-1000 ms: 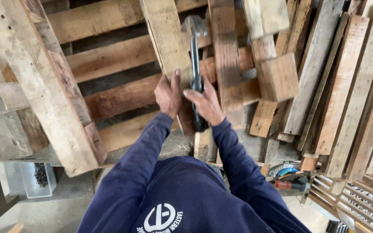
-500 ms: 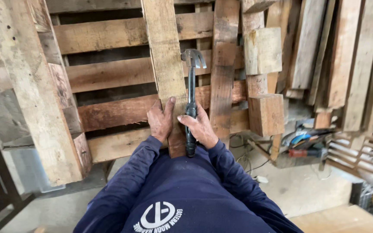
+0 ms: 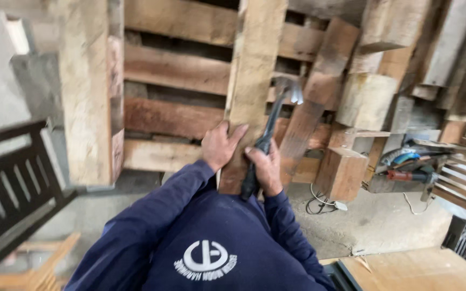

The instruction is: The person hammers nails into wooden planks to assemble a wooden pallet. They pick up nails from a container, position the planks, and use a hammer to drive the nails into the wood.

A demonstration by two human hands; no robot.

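Slats of a dark frame [image 3: 12, 188] are seen at the far left, beside bare concrete floor [image 3: 98, 215]. Next comes a thick pale post [image 3: 84, 91], standing upright in front of the pallet's [image 3: 173, 116] horizontal boards, with dark gaps showing between them. An upright plank [image 3: 252, 70], pale and rough-grained, is pressed by the left hand [image 3: 219, 145], whose fingers are spread flat on its lower part rather than curled round it. Just beside it, the right hand [image 3: 265, 167] is clenched around the dark grip of a hammer [image 3: 271, 126]; the handle is tilted up and to the right, and the steel head lies at the plank's right edge. Wooden blocks [image 3: 343, 172] and stacked boards are crowded to the right. Power tools [image 3: 405, 167] are lying on a ledge there, cables trailing onto open floor below. Open room is found only on the concrete, left and right of the person.
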